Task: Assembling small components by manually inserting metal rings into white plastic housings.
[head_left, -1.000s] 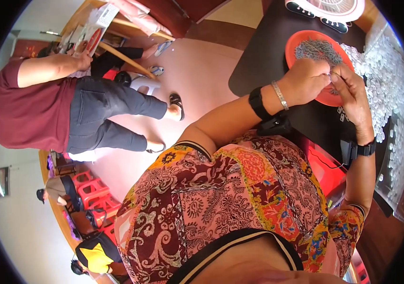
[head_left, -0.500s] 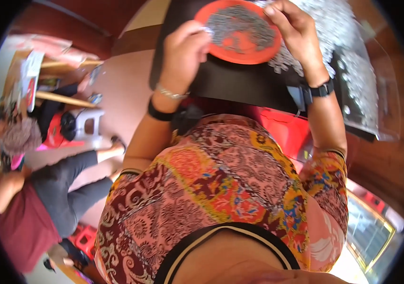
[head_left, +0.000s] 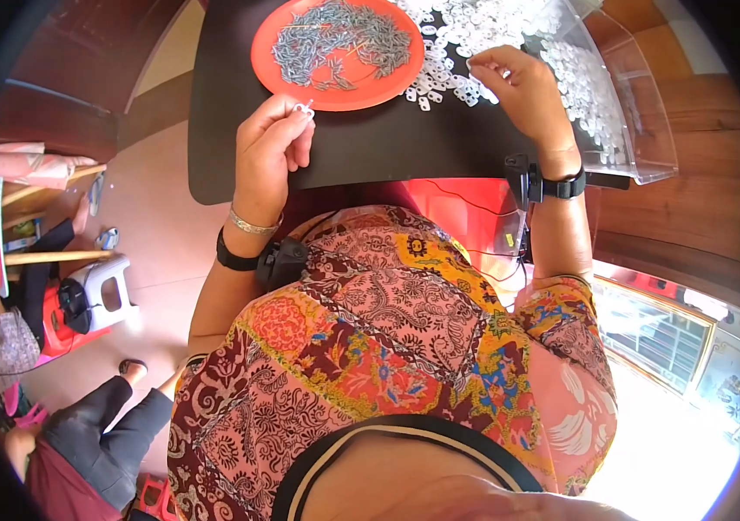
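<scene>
My left hand [head_left: 272, 149] pinches a small white plastic piece [head_left: 304, 110] between thumb and forefinger, just off the near edge of an orange-red plate [head_left: 344, 97]. A thin tip sticks up from that piece. Many small, slim grey pieces that look like screws [head_left: 383, 43] lie heaped on the plate. My right hand [head_left: 522, 91] hovers at the near side of a spread of small white plastic pieces with holes [head_left: 429, 87]. Its thumb and forefinger come together at the tips; whatever may be between them is too small to make out.
Everything rests on a dark table [head_left: 370, 148] with a rounded left corner. A clear plastic tray [head_left: 647, 148] with more white pieces stands at the right. Off to the left, a person in dark trousers [head_left: 109, 434] sits low, near a grey-white stool [head_left: 109, 295].
My right hand has left the plate's right rim for the white pieces. The left hand has drawn back from the plate's left side to its near edge. The whole view has shifted.
</scene>
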The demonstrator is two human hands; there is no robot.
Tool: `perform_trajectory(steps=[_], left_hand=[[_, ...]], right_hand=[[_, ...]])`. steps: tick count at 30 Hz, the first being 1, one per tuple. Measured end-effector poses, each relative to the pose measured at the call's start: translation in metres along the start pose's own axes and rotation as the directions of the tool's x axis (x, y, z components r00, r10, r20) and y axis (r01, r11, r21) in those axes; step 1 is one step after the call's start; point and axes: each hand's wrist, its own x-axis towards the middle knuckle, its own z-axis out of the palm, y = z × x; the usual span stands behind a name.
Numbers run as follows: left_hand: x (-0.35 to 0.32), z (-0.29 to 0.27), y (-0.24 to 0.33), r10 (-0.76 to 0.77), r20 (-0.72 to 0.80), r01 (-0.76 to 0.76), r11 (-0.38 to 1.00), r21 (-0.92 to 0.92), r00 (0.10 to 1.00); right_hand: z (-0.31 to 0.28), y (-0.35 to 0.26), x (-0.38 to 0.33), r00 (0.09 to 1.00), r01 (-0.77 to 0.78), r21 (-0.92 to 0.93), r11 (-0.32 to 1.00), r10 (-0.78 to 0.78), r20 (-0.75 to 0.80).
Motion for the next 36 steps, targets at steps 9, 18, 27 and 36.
perform_trajectory(steps=[9,18,27,36], left_hand=[[0.004,0.018,-0.012,-0.016,0.004,0.016,1.000,-0.008,1.000],[0.005,0.022,-0.013,0.006,0.022,-0.006,1.000,0.003,1.000],[0.006,0.020,-0.012,0.002,0.003,-0.002,1.000,0.030,1.000],[0.005,0.024,-0.014,0.038,-0.006,-0.038,0.997,0.071,0.999]], right_hand=[[0.008,0.038,-0.006,0.992,-0.030,-0.138,0.990,0.047,0.121],[0.015,0.051,0.003,0.997,0.058,-0.248,0.967,-0.045,0.054],[0.007,0.052,0.001,0.996,-0.064,-0.013,0.998,0.063,-0.067],[-0.005,0.054,0.006,0.987,0.008,-0.095,0.995,-0.023,-0.159]])
